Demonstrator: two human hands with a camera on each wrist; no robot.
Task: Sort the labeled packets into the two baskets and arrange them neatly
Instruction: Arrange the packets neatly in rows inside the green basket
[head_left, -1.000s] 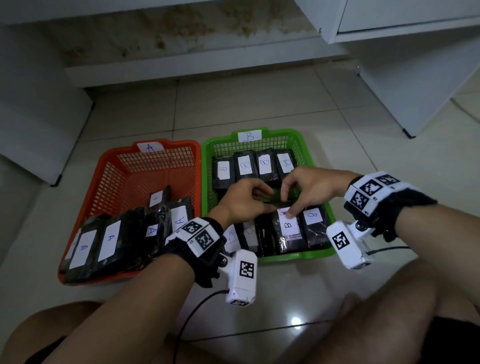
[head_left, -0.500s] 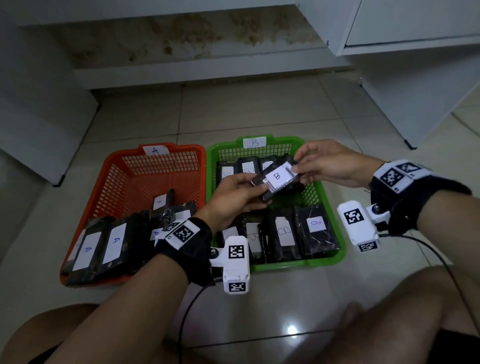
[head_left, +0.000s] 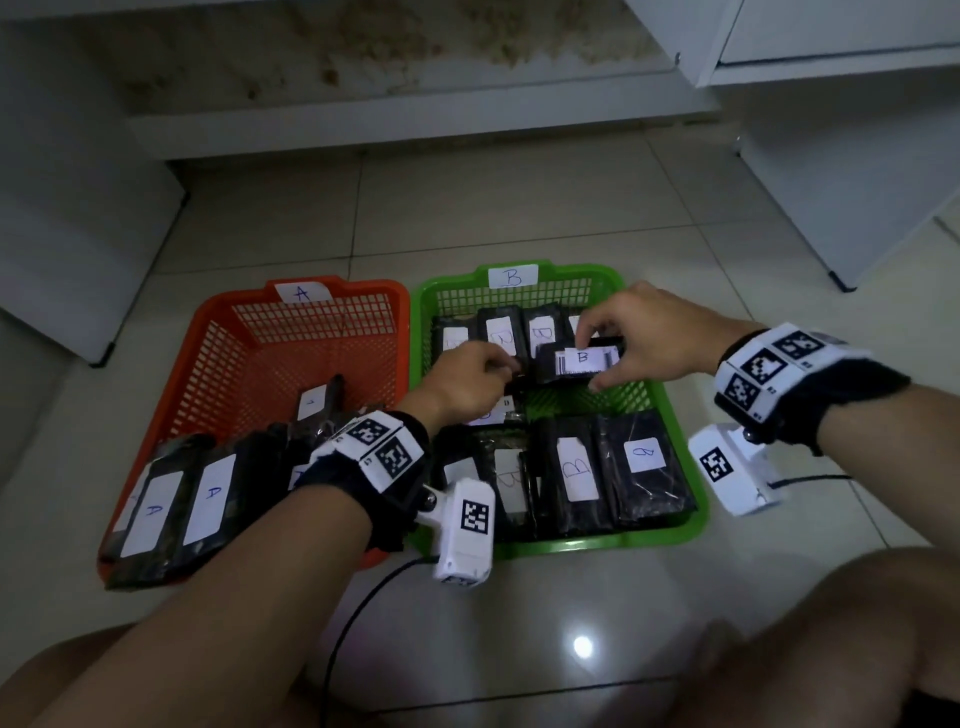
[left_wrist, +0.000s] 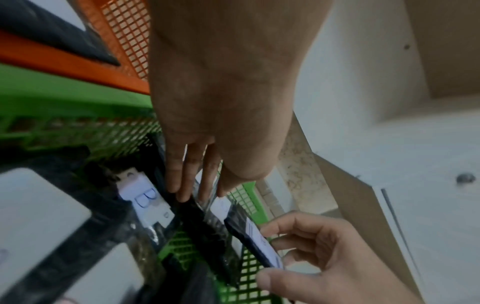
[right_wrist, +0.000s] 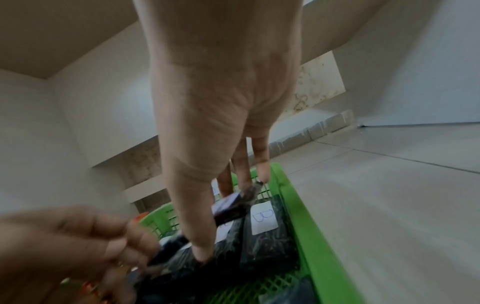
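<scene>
The fingers (head_left: 589, 332) of the right hand (head_left: 649, 338) pinched a B packet (head_left: 579, 358) by its edges, holding it flat above the green basket (head_left: 670, 519), over the gap between its two rows. The left hand (head_left: 467, 374) curled its fingers onto a dark packet (left_wrist: 205, 224) lower in that gap. The held packet's slick wrap could have slipped from so light a pinch, landing askew across the row. The orange basket (head_left: 171, 415) was rigid plastic mesh like the green; the packets were flat, dark, crinkly-wrapped blocks with white paper labels.
</scene>
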